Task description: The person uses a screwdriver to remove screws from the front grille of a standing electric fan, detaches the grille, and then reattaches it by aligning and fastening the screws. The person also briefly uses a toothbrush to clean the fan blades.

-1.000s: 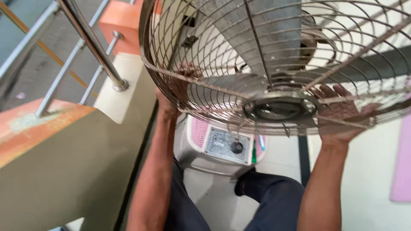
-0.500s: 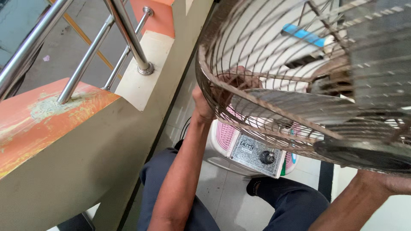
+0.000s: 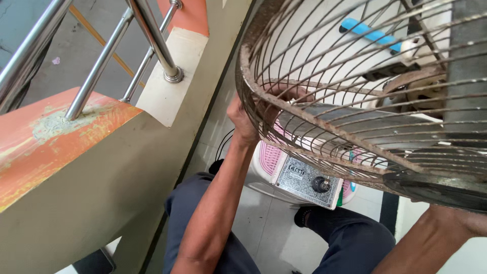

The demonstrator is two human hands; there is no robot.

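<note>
A rusty wire fan guard (image 3: pixel 324 137) is held up before the person, above a pink and white fan base (image 3: pixel 299 175) with a silver control plate. The left hand (image 3: pixel 248 119) grips its rim; the right hand is hidden behind the guard, grip untellable. A steel railing (image 3: pixel 152 40) stands left.

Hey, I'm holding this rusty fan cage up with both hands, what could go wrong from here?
1. The fan guard is rusty with thin wires; the left hand grips its rim, so a scrape or cut seems possible.
2. The right hand is hidden behind the dark hub; only the forearm shows, so that support cannot be judged, and the guard might tip.
3. The fan base with its control knob sits directly below, between the legs; a slip could drop the guard onto it.
</note>
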